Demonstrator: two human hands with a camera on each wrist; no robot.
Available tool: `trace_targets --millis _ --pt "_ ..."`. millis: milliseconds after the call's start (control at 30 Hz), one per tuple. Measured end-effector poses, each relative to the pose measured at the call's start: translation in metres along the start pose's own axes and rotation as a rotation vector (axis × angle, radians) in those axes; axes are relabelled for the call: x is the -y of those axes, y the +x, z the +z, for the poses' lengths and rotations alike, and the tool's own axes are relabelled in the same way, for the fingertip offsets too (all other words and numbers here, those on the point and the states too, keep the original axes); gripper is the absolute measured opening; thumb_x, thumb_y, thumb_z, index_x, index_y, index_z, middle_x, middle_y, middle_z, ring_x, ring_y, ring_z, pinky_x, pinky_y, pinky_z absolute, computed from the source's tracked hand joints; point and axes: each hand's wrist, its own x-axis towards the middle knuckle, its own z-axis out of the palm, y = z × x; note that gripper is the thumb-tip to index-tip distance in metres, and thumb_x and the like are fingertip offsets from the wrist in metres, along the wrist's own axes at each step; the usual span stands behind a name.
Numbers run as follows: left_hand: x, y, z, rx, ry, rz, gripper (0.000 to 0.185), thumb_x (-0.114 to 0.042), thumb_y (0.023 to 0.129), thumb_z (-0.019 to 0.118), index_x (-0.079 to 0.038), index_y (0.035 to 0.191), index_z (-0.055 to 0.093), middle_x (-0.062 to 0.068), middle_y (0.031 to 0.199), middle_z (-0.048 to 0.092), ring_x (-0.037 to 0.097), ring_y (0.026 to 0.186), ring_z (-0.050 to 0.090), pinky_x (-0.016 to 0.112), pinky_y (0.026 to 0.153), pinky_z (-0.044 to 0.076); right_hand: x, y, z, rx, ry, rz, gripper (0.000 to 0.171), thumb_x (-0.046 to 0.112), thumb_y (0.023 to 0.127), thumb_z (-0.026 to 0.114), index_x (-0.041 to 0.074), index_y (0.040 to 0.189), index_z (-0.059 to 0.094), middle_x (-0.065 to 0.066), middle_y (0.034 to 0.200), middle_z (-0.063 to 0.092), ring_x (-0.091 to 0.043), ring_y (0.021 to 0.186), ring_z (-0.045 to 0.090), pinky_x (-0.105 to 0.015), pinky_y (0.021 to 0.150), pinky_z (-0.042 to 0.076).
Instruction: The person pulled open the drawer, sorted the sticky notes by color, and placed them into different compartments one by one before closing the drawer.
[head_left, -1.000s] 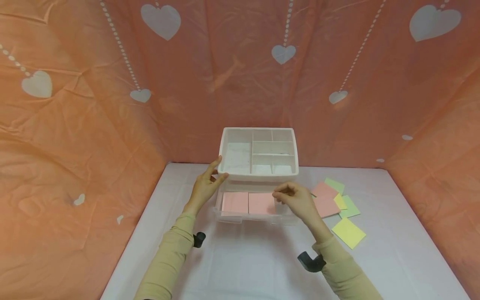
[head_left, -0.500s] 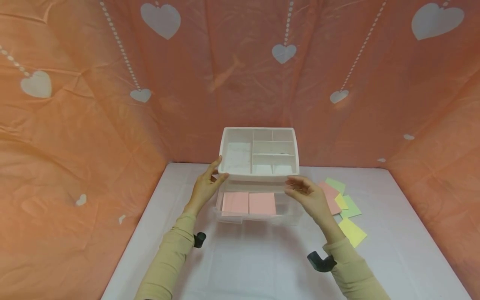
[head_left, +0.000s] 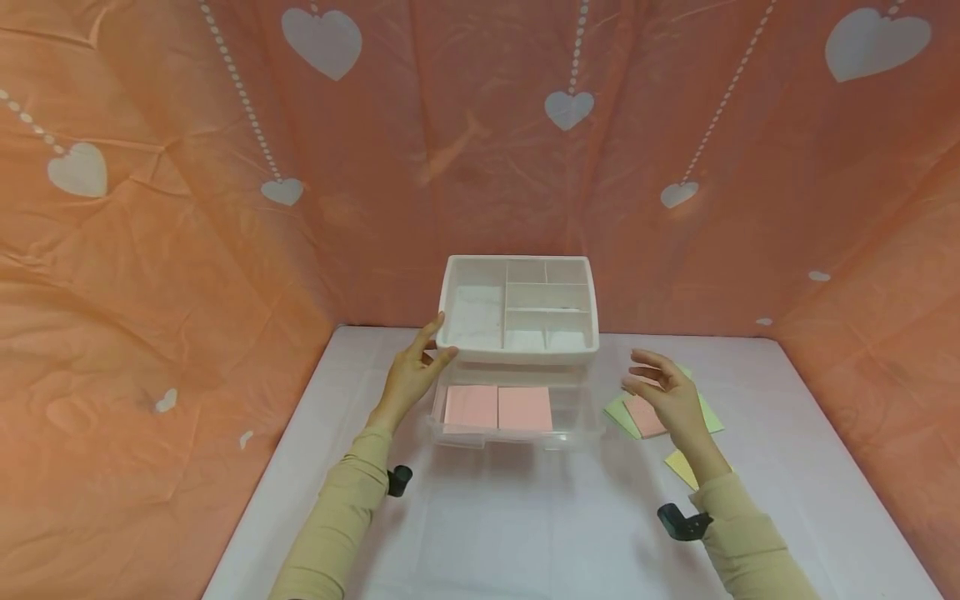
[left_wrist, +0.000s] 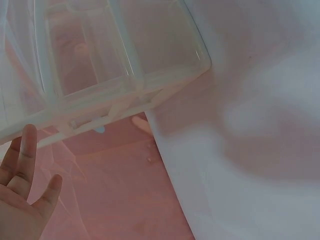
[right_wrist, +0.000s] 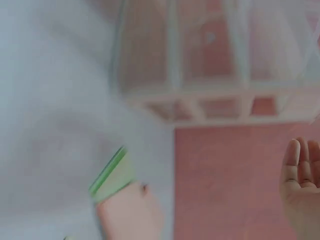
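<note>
right hand (head_left: 671,400) moved over notes (head_left: 645,415), fingers spread | left hand (head_left: 411,372) touches organizer (head_left: 517,354)

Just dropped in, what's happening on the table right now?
A person steadies a white organizer with the left hand at its left corner. Its clear drawer is pulled out, with two pink pads inside. The right hand, open and empty, hovers over the loose sticky notes to the right of the drawer.

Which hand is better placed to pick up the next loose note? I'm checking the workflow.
The right hand, probably: it hovers open directly over the loose notes beside the drawer. The left hand rests against the organizer's far side.
</note>
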Motion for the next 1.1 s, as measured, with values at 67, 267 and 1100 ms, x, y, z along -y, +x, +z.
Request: trace_targets --millis 67,267,1100 --pt "-0.001 0.000 0.000 -0.005 0.004 0.001 0.062 -0.045 0.090 0.057 -0.041 0.144 0.028 0.020 0.119 0.061 0.026 0.081 0.064 0.039 0.069 0.052 -0.009 0.000 -0.008 -0.003 -0.055 0.026 0.047 0.018 0.088 0.065 0.011 0.131 0.050 0.024 0.112 0.053 0.007 0.098 0.054 -0.009 0.078 0.048" --pt "-0.001 -0.001 -0.001 -0.010 0.008 0.011 0.062 -0.045 0.090 0.057 -0.041 0.144 0.027 0.020 0.118 0.061 0.025 0.081 0.063 0.037 0.068 0.052 -0.037 -0.001 -0.027 -0.004 -0.253 0.088 0.062 0.026 0.089 0.063 0.007 0.142 0.036 -0.005 0.133 0.045 0.004 0.104 0.047 -0.004 0.078 0.043" --pt "0.002 -0.002 0.000 -0.005 0.000 0.021 0.062 -0.044 0.090 0.056 -0.043 0.144 0.026 0.018 0.118 0.061 0.024 0.082 0.063 0.037 0.070 0.052 -0.108 -0.016 -0.057 -0.086 -0.402 0.423 0.068 0.024 0.091 0.059 -0.004 0.143 0.024 -0.031 0.137 0.037 -0.041 0.125 0.037 -0.048 0.105 0.033"
